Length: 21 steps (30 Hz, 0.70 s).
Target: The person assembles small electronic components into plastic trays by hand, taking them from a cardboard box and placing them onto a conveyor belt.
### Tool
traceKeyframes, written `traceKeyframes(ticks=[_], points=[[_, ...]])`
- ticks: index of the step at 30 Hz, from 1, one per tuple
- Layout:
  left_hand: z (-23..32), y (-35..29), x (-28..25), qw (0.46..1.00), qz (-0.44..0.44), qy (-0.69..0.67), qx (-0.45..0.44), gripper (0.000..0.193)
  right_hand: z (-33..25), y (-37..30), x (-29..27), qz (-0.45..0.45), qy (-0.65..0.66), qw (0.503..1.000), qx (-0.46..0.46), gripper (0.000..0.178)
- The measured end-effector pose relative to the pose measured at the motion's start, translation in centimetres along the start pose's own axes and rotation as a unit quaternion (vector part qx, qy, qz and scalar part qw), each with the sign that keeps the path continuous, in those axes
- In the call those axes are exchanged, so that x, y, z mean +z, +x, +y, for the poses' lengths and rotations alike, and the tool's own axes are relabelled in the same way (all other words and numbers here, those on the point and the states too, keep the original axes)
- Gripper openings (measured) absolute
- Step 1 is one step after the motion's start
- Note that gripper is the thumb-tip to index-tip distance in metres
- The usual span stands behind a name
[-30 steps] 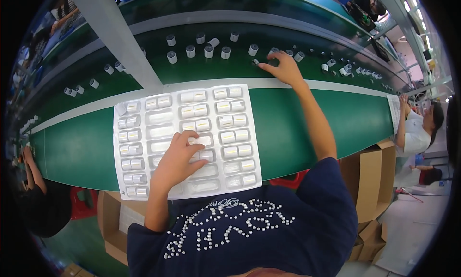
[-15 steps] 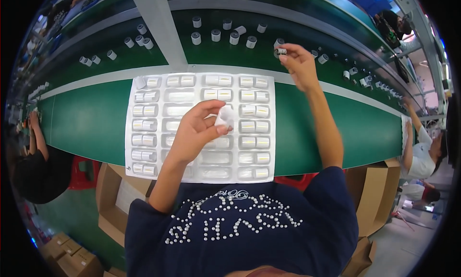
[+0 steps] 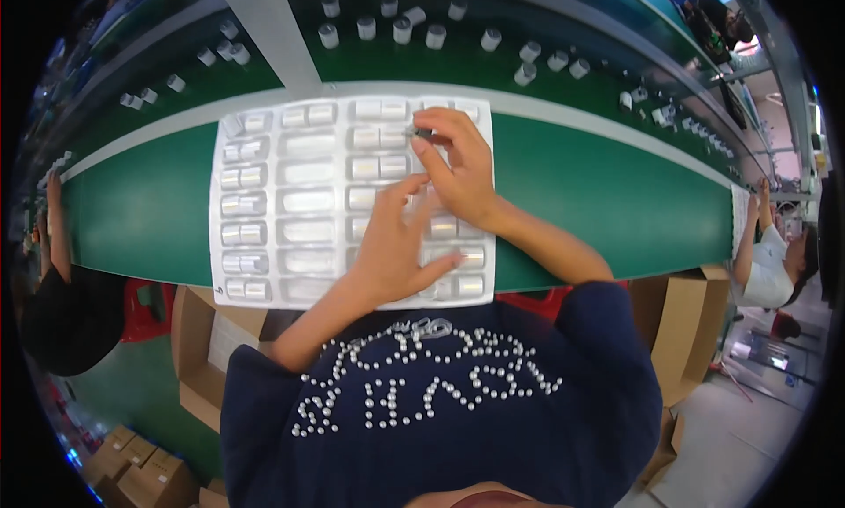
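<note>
Fingers of the right hand (image 3: 466, 175) are pinching a small, dark, hard-looking piece (image 3: 423, 133) above the upper right of a white, moulded plastic tray (image 3: 305, 172). Blurred, the left hand (image 3: 389, 251) is hovering just beside it, fingers apart, gripping nothing visible. Smooth white cylinders (image 3: 249, 289) are lying in tray pockets. The piece is probably light, stiff, somewhat slippery, best suiting a pinch across its sides.

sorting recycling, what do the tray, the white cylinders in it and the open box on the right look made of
White tray: probably thin moulded plastic with a slight sheen; its rounded pockets look formed from one sheet.
White cylinders: smooth, pale outside, perhaps plastic or a paper wrap; the look leaves it open.
Open box: most likely cardboard, matt brown, with flat walls and flaps.
</note>
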<state>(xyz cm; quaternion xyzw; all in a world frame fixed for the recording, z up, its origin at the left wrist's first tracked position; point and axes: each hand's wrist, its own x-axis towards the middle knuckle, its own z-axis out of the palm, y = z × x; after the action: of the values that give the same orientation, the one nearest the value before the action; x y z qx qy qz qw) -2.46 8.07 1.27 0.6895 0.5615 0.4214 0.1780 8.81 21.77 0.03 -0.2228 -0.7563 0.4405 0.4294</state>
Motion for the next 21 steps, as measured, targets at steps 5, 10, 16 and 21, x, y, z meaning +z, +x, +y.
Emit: traceKeyframes(ticks=[5, 10, 16, 21], points=[[-1.0, -2.5, 0.0, 0.969, -0.189, 0.081, 0.135, 0.028, 1.5, -0.8, 0.1, 0.017, 0.036, 0.999, -0.013, 0.032], [-1.2, -1.4, -0.9, 0.942, -0.273, -0.014, 0.195, 0.027, 1.2, -0.5, -0.3, -0.008, 0.065, 0.998, 0.015, 0.03], [-2.0, -1.0, -2.2, 0.928, -0.315, -0.128, 0.152, 0.029, 0.6, 1.1, -1.5, -0.028, 0.219, 0.964, 0.151, 0.034], [-2.1, -1.1, -2.6, 0.801, -0.069, -0.572, -0.162, 0.039, -2.4, 2.6, -4.2, -0.057, 0.228, 0.953, 0.193, 0.035]])
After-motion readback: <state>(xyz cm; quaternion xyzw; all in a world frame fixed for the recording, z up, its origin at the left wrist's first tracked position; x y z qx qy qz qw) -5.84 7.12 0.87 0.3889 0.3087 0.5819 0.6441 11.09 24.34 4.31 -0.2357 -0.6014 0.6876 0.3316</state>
